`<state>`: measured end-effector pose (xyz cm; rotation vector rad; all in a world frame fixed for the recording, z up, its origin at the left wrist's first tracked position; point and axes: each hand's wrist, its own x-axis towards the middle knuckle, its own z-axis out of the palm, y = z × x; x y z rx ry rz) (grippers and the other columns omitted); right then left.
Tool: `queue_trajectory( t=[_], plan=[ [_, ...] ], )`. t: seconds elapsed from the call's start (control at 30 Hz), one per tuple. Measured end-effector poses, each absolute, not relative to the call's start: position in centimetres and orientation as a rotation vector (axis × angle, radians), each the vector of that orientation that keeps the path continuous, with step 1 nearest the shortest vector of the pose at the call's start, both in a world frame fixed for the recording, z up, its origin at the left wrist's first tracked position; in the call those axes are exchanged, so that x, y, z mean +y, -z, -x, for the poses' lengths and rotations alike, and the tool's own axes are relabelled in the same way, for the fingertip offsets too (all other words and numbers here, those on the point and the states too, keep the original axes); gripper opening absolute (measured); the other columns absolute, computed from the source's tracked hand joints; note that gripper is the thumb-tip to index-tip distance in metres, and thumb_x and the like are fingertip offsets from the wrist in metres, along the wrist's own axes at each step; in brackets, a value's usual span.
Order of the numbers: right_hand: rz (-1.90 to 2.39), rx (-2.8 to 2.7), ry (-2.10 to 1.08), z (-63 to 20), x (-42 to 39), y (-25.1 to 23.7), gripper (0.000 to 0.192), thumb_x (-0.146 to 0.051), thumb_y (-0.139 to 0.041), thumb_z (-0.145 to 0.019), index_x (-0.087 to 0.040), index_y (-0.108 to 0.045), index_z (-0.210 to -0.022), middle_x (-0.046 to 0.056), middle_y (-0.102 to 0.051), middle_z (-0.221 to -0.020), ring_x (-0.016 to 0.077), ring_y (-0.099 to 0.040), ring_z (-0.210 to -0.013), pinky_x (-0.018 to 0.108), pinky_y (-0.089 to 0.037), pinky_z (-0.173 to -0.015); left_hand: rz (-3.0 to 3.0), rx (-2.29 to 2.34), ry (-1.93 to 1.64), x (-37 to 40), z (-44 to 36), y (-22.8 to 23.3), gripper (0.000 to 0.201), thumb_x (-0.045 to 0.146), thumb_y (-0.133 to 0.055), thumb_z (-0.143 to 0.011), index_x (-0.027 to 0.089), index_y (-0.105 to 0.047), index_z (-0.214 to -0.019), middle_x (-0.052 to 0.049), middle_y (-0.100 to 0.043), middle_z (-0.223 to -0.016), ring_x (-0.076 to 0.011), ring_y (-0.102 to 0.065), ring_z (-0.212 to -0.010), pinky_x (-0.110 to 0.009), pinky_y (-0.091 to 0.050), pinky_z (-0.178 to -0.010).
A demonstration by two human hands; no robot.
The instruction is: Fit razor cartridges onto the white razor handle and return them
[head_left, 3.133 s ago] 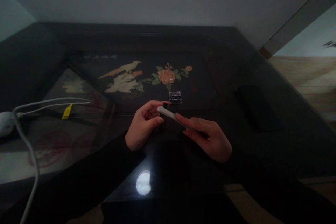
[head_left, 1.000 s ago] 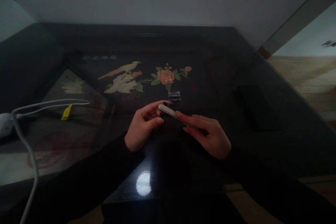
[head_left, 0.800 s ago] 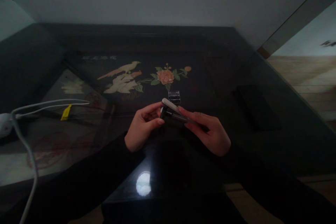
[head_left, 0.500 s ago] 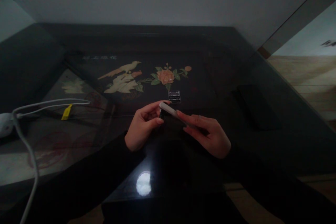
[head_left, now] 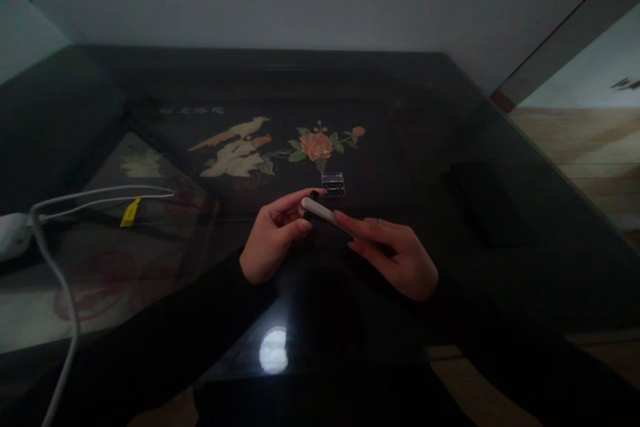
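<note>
The right hand (head_left: pixel 395 255) holds a thin white stick (head_left: pixel 324 213), maybe a nail file, pinched btw thumb & fingers, its free end pointing to about 10 o'clock. The left hand (head_left: pixel 274 235) is curled shut round a small dark thing (head_left: pixel 311 205) at the stick's tip; it's too dark to tell what that thing is. Both hands float just above the glass table (head_left: pixel 450 147), near its middle.

To do this bit well, I think: keep the left hand still, rub w/ short soft strokes, and hold the stick flat on the dark thing so it does not slip. Elbows low helps.

At 12 o'clock from the hands, close by, sits a small clear box (head_left: pixel 333 183). Past it is a flower picture (head_left: pixel 316 145) w/ a bird (head_left: pixel 240 128) under the glass. At 9 o'clock, well apart, lie white cables (head_left: pixel 100 197) w/ a yellow tag (head_left: pixel 130 212). A light spot (head_left: pixel 273 349) shines on the glass at 6 o'clock.

Vs 0.8 s ago: the stick was tipped up higher & a dark part showed under it; now it lies lower & flatter. Vs 3.1 s ago, the hands sit in almost the same place. The box has not moved.
</note>
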<state>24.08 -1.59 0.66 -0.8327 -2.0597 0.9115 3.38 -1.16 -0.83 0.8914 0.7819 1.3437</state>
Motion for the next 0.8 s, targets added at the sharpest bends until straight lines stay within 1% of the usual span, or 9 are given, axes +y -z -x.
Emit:
queue_trajectory(
  t=[0.13, 0.27, 0.37, 0.43, 0.53, 0.6, 0.67, 0.8],
  plan=[
    [0.880, -2.039, -0.906, -24.14, -1.43, -0.58, 0.045, -0.014, -0.056, -0.090, -0.027, -0.056, -0.133, 0.002, -0.074, -0.099, 0.0131, -0.064, -0.074, 0.026, -0.052, -0.071, -0.916, 0.800, -1.313, -1.21, -3.32, 0.84, 0.048, 0.035, -0.088, -0.058, 0.019, -0.076, -0.102, 0.003, -0.059, -0.062, -0.0062, -0.045, -0.055, -0.018, -0.036, -0.053],
    [0.931, -2.006, -0.894, -24.16, -1.21, -0.54, 0.045, -0.013, -0.056, -0.089, -0.027, -0.058, -0.132, 0.003, -0.074, -0.105, 0.0141, -0.065, -0.077, 0.026, -0.052, -0.072, -0.890, 0.848, -1.321, -1.32, -3.35, 0.96, 0.048, 0.036, -0.089, -0.054, 0.019, -0.077, -0.097, 0.004, -0.058, -0.059, -0.0064, -0.043, -0.053, -0.019, -0.034, -0.051],
    [0.952, -2.004, -0.897, -24.13, -1.21, -0.61, 0.045, -0.013, -0.057, -0.088, -0.026, -0.058, -0.132, 0.003, -0.074, -0.106, 0.0135, -0.065, -0.074, 0.026, -0.052, -0.070, -0.880, 0.838, -1.335, -1.36, -3.38, 1.10, 0.047, 0.036, -0.089, -0.053, 0.021, -0.077, -0.096, 0.005, -0.057, -0.059, -0.0055, -0.043, -0.052, -0.018, -0.033, -0.050],
    [0.933, -2.012, -0.901, -24.08, -1.30, -0.66, 0.045, -0.012, -0.057, -0.088, -0.025, -0.058, -0.132, 0.002, -0.074, -0.102, 0.0122, -0.063, -0.071, 0.024, -0.051, -0.068, -0.902, 0.831, -1.328, -1.38, -3.37, 1.11, 0.048, 0.037, -0.089, -0.055, 0.020, -0.076, -0.098, 0.004, -0.058, -0.061, -0.0056, -0.044, -0.054, -0.018, -0.035, -0.052],
    [0.871, -2.030, -0.885, -24.02, -1.51, -0.68, 0.045, -0.011, -0.057, -0.089, -0.024, -0.057, -0.132, 0.001, -0.072, -0.087, 0.0104, -0.058, -0.064, 0.022, -0.049, -0.064, -0.948, 0.814, -1.319, -1.39, -3.36, 0.99, 0.049, 0.035, -0.087, -0.058, 0.019, -0.075, -0.102, 0.003, -0.060, -0.068, -0.0070, -0.048, -0.058, -0.019, -0.038, -0.056],
    [0.845, -2.044, -0.874, -23.98, -1.68, -0.63, 0.045, -0.012, -0.057, -0.089, -0.025, -0.058, -0.132, -0.001, -0.069, -0.082, 0.0098, -0.054, -0.061, 0.021, -0.047, -0.060, -0.952, 0.795, -1.330, -1.36, -3.37, 0.93, 0.047, 0.034, -0.087, -0.060, 0.019, -0.075, -0.103, 0.002, -0.062, -0.070, -0.0078, -0.050, -0.060, -0.020, -0.040, -0.057],
    [0.817, -2.055, -0.890, -23.98, -1.85, -0.55, 0.045, -0.012, -0.057, -0.089, -0.026, -0.058, -0.132, 0.000, -0.069, -0.084, 0.0100, -0.054, -0.061, 0.021, -0.047, -0.060, -0.931, 0.781, -1.335, -1.31, -3.38, 0.88, 0.047, 0.033, -0.087, -0.060, 0.019, -0.075, -0.103, 0.001, -0.065, -0.072, -0.0080, -0.051, -0.061, -0.019, -0.041, -0.057],
    [0.761, -2.069, -0.965, -24.05, -2.04, -0.49, 0.046, -0.012, -0.056, -0.090, -0.029, -0.056, -0.134, 0.001, -0.071, -0.091, 0.0112, -0.058, -0.068, 0.022, -0.049, -0.065, -0.904, 0.783, -1.328, -1.24, -3.38, 0.80, 0.048, 0.035, -0.088, -0.057, 0.020, -0.075, -0.101, -0.001, -0.070, -0.078, -0.0080, -0.054, -0.062, -0.018, -0.043, -0.057]
  ],
)
